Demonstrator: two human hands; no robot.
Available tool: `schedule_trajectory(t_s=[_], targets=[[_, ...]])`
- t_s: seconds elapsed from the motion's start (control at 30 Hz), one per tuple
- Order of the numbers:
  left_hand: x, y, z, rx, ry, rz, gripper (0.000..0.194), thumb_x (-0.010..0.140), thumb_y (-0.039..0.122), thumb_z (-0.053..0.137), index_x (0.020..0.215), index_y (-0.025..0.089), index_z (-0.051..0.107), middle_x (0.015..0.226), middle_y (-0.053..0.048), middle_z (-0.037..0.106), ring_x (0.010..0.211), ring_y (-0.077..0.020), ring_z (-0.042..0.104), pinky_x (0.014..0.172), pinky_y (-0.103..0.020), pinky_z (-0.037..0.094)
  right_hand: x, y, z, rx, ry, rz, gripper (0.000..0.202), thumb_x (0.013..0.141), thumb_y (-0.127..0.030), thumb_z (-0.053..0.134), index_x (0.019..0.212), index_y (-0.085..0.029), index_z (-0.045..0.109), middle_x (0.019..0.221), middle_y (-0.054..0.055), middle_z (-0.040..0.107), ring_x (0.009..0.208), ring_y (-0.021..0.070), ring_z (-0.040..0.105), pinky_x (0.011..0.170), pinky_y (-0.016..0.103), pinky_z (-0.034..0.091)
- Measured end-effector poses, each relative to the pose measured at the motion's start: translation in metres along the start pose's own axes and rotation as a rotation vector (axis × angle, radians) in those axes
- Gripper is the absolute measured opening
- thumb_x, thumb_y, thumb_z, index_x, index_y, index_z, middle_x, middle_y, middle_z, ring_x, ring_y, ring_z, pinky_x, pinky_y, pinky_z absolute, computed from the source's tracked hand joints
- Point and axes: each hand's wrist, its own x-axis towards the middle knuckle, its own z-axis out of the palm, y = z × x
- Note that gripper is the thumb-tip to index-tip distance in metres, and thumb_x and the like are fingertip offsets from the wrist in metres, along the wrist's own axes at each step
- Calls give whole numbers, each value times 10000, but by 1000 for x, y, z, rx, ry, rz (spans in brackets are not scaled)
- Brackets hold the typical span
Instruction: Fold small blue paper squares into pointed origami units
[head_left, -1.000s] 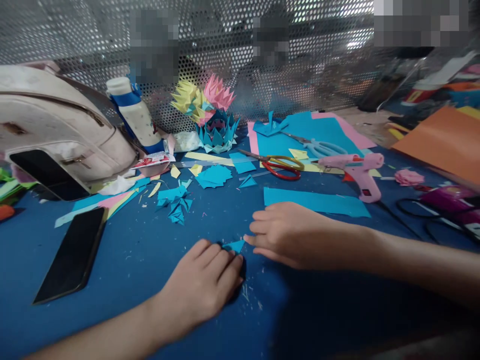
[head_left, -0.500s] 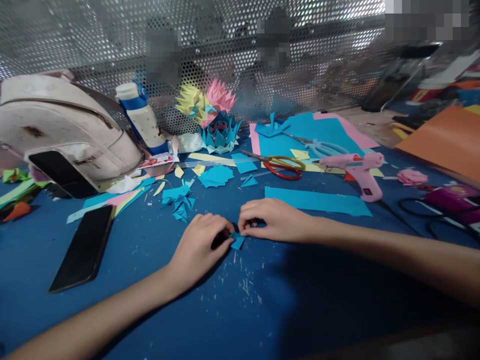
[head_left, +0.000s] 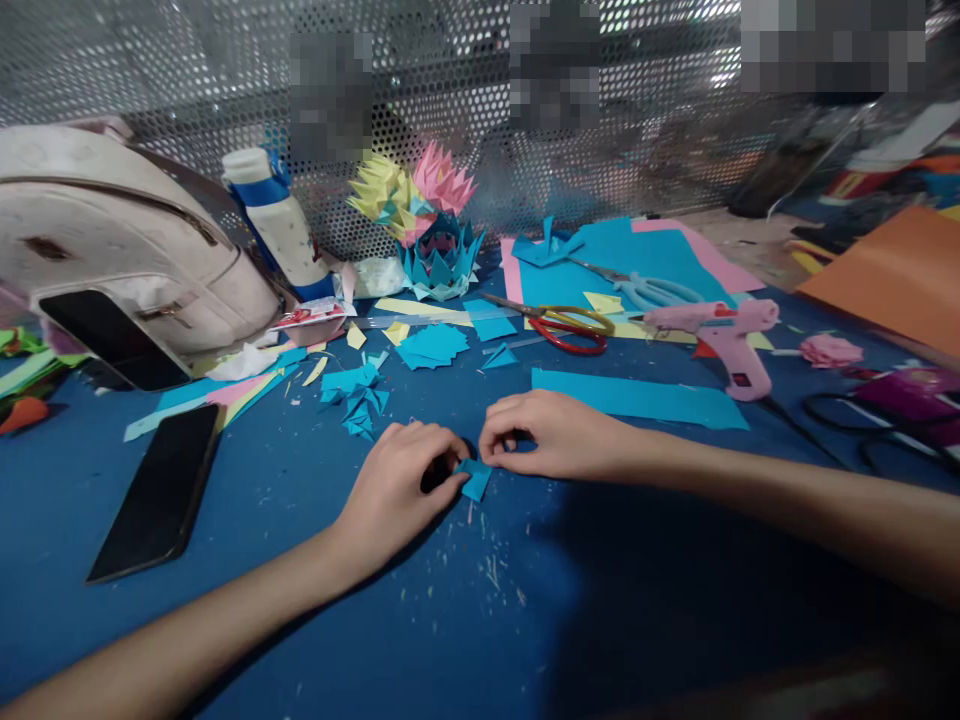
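Observation:
A small blue paper piece [head_left: 476, 482] is pinched between both hands just above the blue table [head_left: 337, 640]. My left hand [head_left: 409, 468] grips its left corner between thumb and fingers. On the other side, my right hand [head_left: 536, 434] has its fingertips closed on the upper right corner. Folded blue paper pieces [head_left: 356, 395] lie beyond my left hand, and a blue paper strip [head_left: 637, 397] lies behind my right wrist. Further back are a stack of blue squares [head_left: 433, 346] and a folded blue triangle [head_left: 501, 357].
Red and yellow scissors [head_left: 570, 327] and a pink glue gun [head_left: 727, 335] lie behind the strip. Paper flowers [head_left: 439, 255] stand by the perforated metal panel. At left are a phone [head_left: 157, 490], a backpack [head_left: 127, 240] with another phone, and a bottle [head_left: 281, 225].
The view has shifted slightly. Both hands keep their pinch, and the small blue paper shows a little more of its surface between them.

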Motion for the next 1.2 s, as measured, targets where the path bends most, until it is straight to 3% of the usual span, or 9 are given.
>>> schedule_trajectory(t_s=[0.3, 0.5, 0.67, 0.9, 1.07, 1.2], targets=[[-2, -1, 0, -20, -13, -15, 124, 880, 127, 678, 945, 216, 623, 851, 38, 661, 808, -171, 570, 749, -305, 335, 1, 2, 1, -10, 3, 1, 77, 829, -147, 648, 841, -184, 715, 820, 0, 671, 754, 123, 589, 644, 226, 385], [3, 3, 2, 0, -11, -30, 47, 895, 198, 682, 915, 219, 646, 823, 28, 659, 796, -180, 567, 727, -305, 318, -2, -4, 10, -30, 101, 40, 77, 765, -111, 677, 785, -181, 699, 769, -8, 655, 738, 125, 588, 622, 223, 370], [5, 6, 3, 20, -10, -36, 48, 871, 193, 709, 874, 230, 679, 826, 26, 666, 792, -179, 569, 719, -306, 307, -2, -1, 7, 3, 87, 32, 54, 802, -141, 694, 783, -186, 718, 779, -10, 668, 704, 111, 591, 591, 214, 367], [9, 11, 5, 13, 3, -47, 164, 821, 101, 710, 891, 249, 693, 883, 51, 693, 819, -173, 591, 733, -309, 316, -2, 13, -12, 9, 86, -250, 150, 920, -228, 609, 865, -183, 741, 793, 13, 671, 708, 115, 592, 639, 225, 406], [11, 14, 6, -4, 3, -47, 146, 811, 83, 707, 829, 225, 679, 864, 46, 687, 814, -175, 590, 735, -312, 338, -4, 15, -15, -118, 1, -510, 230, 999, -287, 543, 931, -198, 744, 852, 37, 700, 806, 138, 597, 695, 256, 399], [10, 11, 6, -55, -6, -40, 146, 851, 98, 682, 851, 243, 696, 883, 43, 692, 847, -180, 600, 772, -316, 362, -4, 15, -15, -220, -33, -559, 319, 1040, -320, 458, 964, -202, 744, 837, 40, 691, 757, 134, 574, 666, 273, 374]])
